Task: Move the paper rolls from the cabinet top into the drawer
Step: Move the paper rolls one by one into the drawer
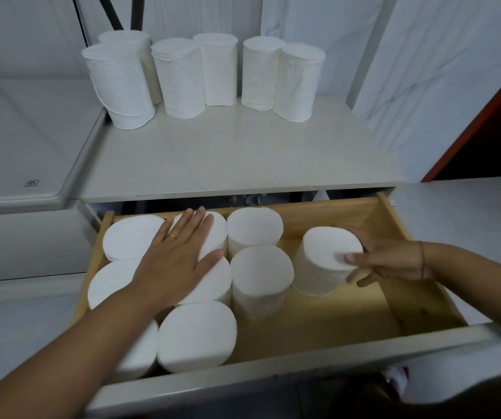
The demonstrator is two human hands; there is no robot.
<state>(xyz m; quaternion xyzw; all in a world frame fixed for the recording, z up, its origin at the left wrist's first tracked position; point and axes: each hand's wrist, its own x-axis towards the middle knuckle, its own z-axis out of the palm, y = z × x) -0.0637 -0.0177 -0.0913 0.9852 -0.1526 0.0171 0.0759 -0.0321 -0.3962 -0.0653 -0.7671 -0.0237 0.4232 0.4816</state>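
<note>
Several white paper rolls [182,77] stand upright at the back of the white cabinet top [237,158]. Below it the wooden drawer [394,237] is pulled out, with several rolls [196,334] standing on end in its left half. My left hand [173,255] lies flat, fingers spread, on the tops of the rolls in the drawer's left part. My right hand [388,258] grips one roll [325,261] by its side, holding it slightly tilted in the drawer's right half, apart from the other rolls.
A bare wooden floor [334,322] shows in the drawer's right and front part. The drawer's white front panel [273,376] runs along the near edge. A white appliance lid [22,140] sits left of the cabinet, a reddish door edge [485,116] at right.
</note>
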